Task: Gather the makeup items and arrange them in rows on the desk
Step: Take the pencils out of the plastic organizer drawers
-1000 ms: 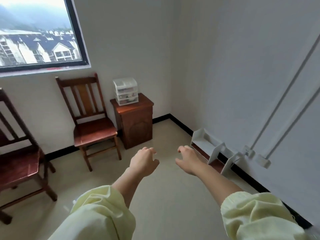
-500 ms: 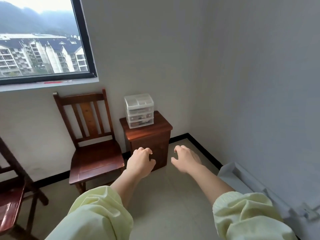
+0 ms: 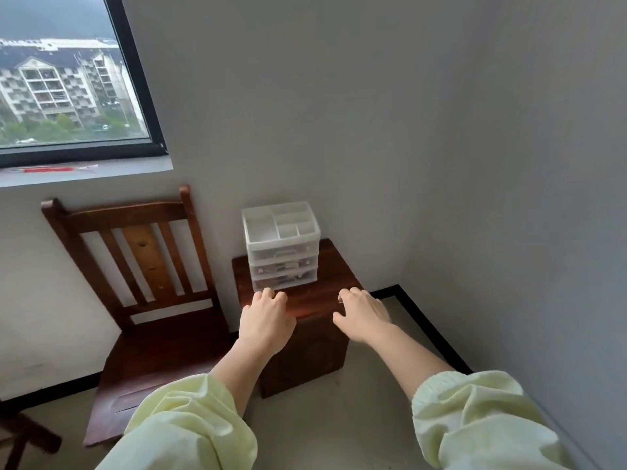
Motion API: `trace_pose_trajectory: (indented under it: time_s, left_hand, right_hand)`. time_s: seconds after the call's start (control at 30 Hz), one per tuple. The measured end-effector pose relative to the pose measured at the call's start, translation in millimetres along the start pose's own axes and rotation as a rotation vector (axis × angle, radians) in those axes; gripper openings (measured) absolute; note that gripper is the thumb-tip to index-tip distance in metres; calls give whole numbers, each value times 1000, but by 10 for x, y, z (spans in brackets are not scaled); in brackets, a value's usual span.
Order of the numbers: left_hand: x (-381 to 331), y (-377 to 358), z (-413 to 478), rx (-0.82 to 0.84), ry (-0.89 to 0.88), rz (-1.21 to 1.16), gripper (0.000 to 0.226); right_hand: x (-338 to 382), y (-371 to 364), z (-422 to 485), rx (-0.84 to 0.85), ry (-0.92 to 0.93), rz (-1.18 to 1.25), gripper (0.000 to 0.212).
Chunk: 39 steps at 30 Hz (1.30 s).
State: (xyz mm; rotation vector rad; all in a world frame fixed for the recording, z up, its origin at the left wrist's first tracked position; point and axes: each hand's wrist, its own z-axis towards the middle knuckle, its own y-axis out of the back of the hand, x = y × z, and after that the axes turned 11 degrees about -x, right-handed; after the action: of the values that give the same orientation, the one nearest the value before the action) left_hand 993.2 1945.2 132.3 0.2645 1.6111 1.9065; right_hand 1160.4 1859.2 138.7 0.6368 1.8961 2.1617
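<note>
- The left hand (image 3: 266,320) is held out in front of the person with its fingers loosely curled. It holds nothing, and its fingertips are close to the bottom drawer of a drawer organizer (image 3: 281,245).
- The right hand (image 3: 364,315) is also released, with fingers slack and slightly spread. It is over the front right corner of the worktop (image 3: 336,266), but I cannot tell whether either hand touches the wood.
- The organizer is clear white plastic with three stacked drawers and a divided tray on top. It stands at the back of the small dark wooden worktop, close to the wall.
- The makeup items (image 3: 285,266) are inside those drawers. They show as dark and pale shapes through the fronts (too blurred to name singly).
- Both forearms come out of pale yellow sleeves (image 3: 190,425).
- A wooden chair (image 3: 152,300) stands just left of the worktop, under a window (image 3: 68,79) that looks out on apartment blocks.
</note>
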Motion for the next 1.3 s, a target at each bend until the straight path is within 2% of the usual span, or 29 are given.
trace_pose_trajectory:
  time_s: [0.17, 0.37, 0.5, 0.6, 0.67, 0.73, 0.8, 0.87, 1.0, 1.1, 1.3]
  left_hand:
    - [131, -358, 853, -52, 82, -42, 38]
    - [481, -736, 1608, 13, 159, 7, 50]
    - [759, -998, 2007, 39, 96, 42, 53]
    - [991, -1180, 2292, -38, -7, 54, 53]
    - [1128, -1316, 2495, -96, -48, 56, 53]
    - [1206, -1396, 2595, -183, -100, 36, 41]
    - [1292, -1504, 2674, -234, -130, 1, 31]
    - [1350, -1561, 2705, -259, -136, -46, 31]
    - [1413, -1617, 2753, -318, -149, -108, 22]
    - [1436, -1641, 2759, -331, -133, -185, 20]
    - [1401, -1638, 2777, -327, -55, -292, 30]
  right_hand:
    - [-171, -221, 1044, 50, 8, 82, 37]
    - [-92, -673, 1877, 199, -98, 299, 37]
    - [45, -966, 2380, 274, -193, 385, 39]
    - [184, -1232, 2728, 331, -282, 484, 39]
    - [276, -1391, 2966, 348, -368, 594, 33]
    - [345, -1477, 3084, 344, -470, 713, 25]
    - [410, -1622, 3179, 359, -640, 858, 24]
    - [470, -1729, 3226, 341, -823, 1020, 27]
    - [518, -1736, 3304, 253, -1124, 1331, 14]
    - [528, -1731, 3334, 272, -1224, 1446, 15]
    - [565, -1764, 3348, 235, -1329, 1601, 15]
